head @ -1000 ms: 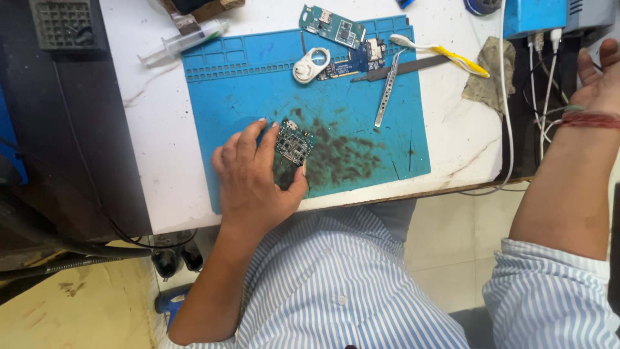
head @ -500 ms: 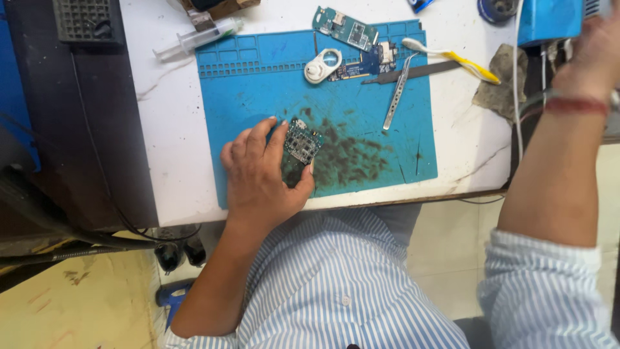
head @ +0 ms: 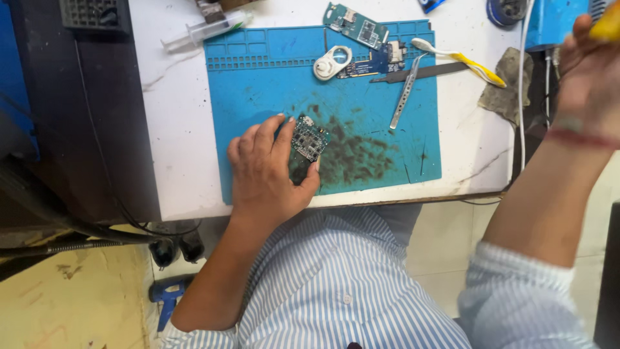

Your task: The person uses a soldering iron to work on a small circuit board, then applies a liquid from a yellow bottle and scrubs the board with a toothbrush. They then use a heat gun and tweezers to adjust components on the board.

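Seen from above: white desk [head: 174,129] with a blue work mat [head: 258,84] spread over its middle. Left hand [head: 265,171] flat on the near left part of the mat, fingers [head: 266,132] spread a little and pressing down on a small dark circuit board [head: 310,137]; thumb against the board's near edge, fingertips along its left side. Board tilted, lying just left of a patch of dark smudges [head: 355,155] on the mat.

Right hand [head: 591,71] raised at the far right, above the desk's right edge, fingers curled round something yellow [head: 610,22] at the frame's border; too cropped to tell what kind of thing. Red thread band [head: 578,137] round that wrist.

Along the far edge of the mat: a green circuit board [head: 355,24], a white round loupe [head: 330,64], a blue board piece [head: 381,61] just right of it. Metal tweezers [head: 405,100] lying slantwise, near a flat dark tool [head: 426,71]. White and yellow toothbrush [head: 458,60] reaching across the mat's right rim onto the desk. Crumpled grey cloth [head: 504,90] to the right of that. Clear syringe [head: 203,31] on the bare desk, far left of the mat. Blue box [head: 555,22] and white cable [head: 522,84] at the far right.

Blue-and-white striped shirt [head: 336,284] in the near foreground, sleeves rolled.
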